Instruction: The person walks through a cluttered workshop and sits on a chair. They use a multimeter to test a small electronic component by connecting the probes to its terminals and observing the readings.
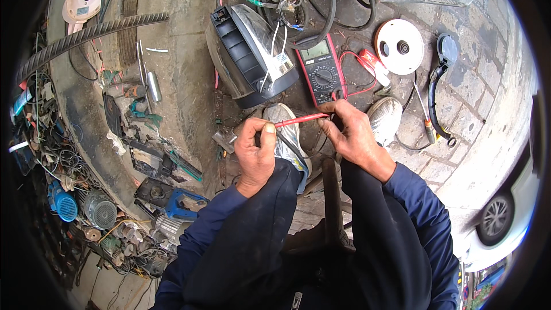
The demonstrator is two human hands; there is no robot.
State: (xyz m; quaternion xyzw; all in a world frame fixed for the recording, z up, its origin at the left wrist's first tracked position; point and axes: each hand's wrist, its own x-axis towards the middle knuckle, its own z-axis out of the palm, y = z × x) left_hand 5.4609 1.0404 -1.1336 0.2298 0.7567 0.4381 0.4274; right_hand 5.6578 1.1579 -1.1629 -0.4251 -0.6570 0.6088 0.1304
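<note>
Over grey paving bricks (481, 74), nearly closed left hand (256, 152) and right hand (353, 138) pinch slim red plastic probe (299, 120), seemingly for steadiness.

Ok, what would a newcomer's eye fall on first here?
Probably the red probe between the left hand and right hand, near the picture's centre. Just above lies the red-edged meter, with a pale round disc to its right. Heaped scrap crowds the left edge.

Test probe (299, 120): smooth red plastic; multimeter (322, 68): plastic-cased; kettle handle (238, 49): matt black plastic; rebar (92, 31): rough ribbed metal.
</note>
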